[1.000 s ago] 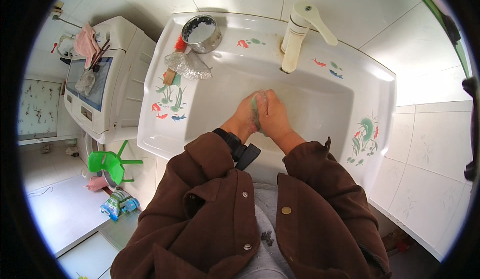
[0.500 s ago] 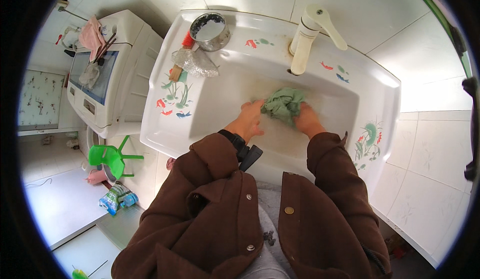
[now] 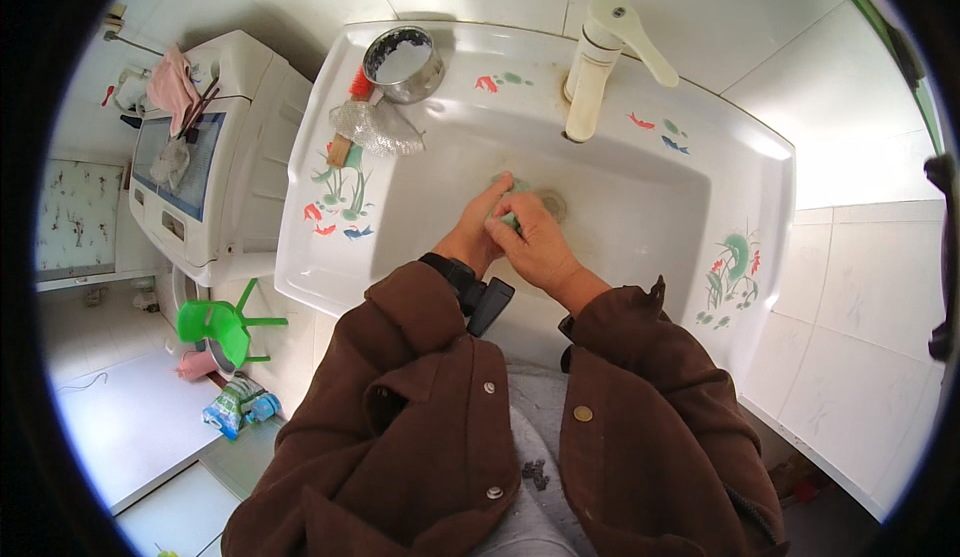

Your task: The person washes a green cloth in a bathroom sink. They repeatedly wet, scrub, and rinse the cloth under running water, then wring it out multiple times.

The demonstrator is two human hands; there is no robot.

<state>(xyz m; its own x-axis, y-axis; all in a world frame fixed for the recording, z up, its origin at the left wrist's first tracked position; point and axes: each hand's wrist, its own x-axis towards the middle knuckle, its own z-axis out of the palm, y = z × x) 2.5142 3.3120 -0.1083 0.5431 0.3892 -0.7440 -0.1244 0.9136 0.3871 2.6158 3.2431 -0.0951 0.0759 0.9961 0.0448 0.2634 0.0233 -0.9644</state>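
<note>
Here both hands, left hand and right hand, press together squeezing a green cloth over the sink drain, tap just beyond

Glossy glazed ceramic sink, shiny metal cup (dull inside), soft green cloth, matt brown jacket.

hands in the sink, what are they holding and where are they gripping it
Both hands, left hand and right hand, clasp a small green cloth bunched between them over the sink basin. Only a bit of it shows, so the exact part gripped cannot be told.
</note>
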